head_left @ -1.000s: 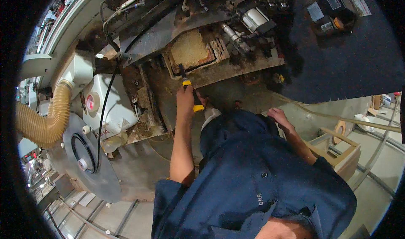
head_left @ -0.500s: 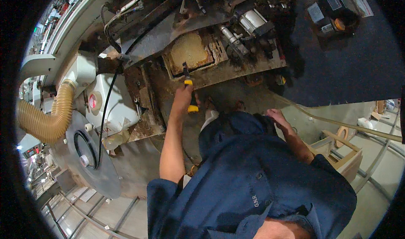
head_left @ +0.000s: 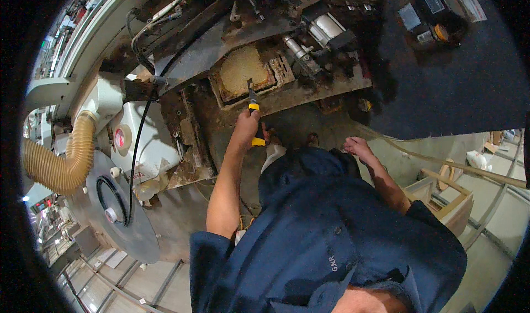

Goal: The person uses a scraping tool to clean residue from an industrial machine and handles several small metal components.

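Note:
My left hand [head_left: 246, 128] is closed around a scraper [head_left: 254, 107] with a yellow and black handle. Its dark, narrow blade points away from me, with the tip over the near part of a shallow tray [head_left: 223, 102]. Inside the tray lies a yellowish-brown, rough-looking mass [head_left: 242, 69] with darker, crusted edges. My right hand [head_left: 359, 148] hangs beside my right hip, its fingers curled in and nothing visible in them. It touches no part of the machine.
Silver cylinders [head_left: 326, 30] stand behind the tray on a grimy machine bed. A white tank [head_left: 146, 133], a ribbed hose [head_left: 83, 153] and a grey disc [head_left: 130, 224] are at the left. A dark panel [head_left: 441, 92] bearing a black box [head_left: 436, 12] is at the right.
My left hand has moved slightly right with the scraper, whose blade tip has shifted right along the tray. My right hand has risen a little and moved left.

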`<state>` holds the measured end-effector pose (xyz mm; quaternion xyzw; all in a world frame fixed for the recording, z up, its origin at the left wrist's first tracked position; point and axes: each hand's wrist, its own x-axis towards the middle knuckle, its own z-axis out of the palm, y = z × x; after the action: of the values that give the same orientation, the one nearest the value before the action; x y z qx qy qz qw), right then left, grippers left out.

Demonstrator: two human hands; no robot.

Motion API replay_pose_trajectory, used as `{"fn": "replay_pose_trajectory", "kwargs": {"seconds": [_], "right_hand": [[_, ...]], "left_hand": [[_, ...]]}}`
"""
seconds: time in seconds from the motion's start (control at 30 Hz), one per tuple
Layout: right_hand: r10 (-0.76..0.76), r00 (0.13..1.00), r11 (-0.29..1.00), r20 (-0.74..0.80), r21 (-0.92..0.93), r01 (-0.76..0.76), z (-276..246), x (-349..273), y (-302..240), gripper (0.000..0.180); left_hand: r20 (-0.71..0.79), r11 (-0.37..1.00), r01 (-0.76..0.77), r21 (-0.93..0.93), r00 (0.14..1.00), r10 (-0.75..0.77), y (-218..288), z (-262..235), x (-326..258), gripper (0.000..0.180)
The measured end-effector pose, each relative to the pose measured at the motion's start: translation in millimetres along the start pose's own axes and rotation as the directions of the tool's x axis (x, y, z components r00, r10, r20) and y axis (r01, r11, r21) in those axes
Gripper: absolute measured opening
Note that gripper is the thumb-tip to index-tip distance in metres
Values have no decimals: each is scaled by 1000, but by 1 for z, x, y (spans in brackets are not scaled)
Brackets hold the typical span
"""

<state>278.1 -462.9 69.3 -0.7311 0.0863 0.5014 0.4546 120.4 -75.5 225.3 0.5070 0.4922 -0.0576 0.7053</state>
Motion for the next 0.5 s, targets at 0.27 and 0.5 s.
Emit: {"fn": "replay_pose_trajectory", "kwargs": {"seconds": [0.27,0.5], "right_hand": [[-79,995,985,68,-151,88,1,8,1,31],[-204,974,966,100,-139,217,22,-10,-48,32]], "left_hand": [[136,997,-77,31,988,72,4,10,26,20],[60,983,-169,-73,983,173,-15,32,13,17]]}}
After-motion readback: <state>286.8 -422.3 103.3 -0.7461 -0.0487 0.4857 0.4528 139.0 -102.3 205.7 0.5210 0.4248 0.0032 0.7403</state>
